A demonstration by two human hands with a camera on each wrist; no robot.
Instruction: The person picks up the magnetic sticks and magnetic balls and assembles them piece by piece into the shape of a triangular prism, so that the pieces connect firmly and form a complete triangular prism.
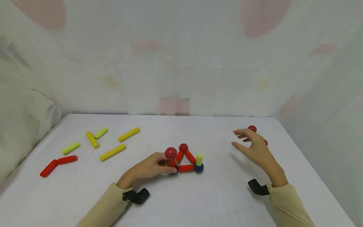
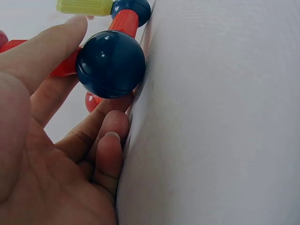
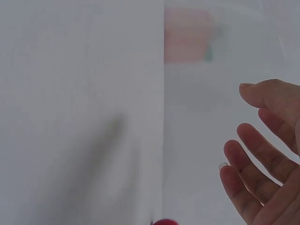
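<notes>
My left hand (image 1: pixel 150 165) holds a short upright red rod (image 1: pixel 171 162) between thumb and fingers. A red ball (image 1: pixel 171 153) caps that rod, and a navy ball (image 2: pixel 111 64) is at its foot. This is the left corner of a flat triangle of red rods (image 1: pixel 186 168). Another red ball (image 1: pixel 183 147) forms the far corner. From the navy ball (image 1: pixel 198 167) at the right corner a yellow-green rod (image 1: pixel 199 159) stands upright. Over the table's right side my right hand (image 1: pixel 256 149) is raised, fingers apart and loosely bent, holding nothing; the right wrist view also shows this.
Behind my right hand lie red balls (image 1: pixel 252 128), partly hidden. At the left are yellow rods (image 1: pixel 112 152), short yellow-green rods (image 1: pixel 71 148) and two red rods (image 1: pixel 67 159) touching end to end. A patterned cloth (image 1: pixel 215 63) hangs behind the white table (image 1: pixel 221 201).
</notes>
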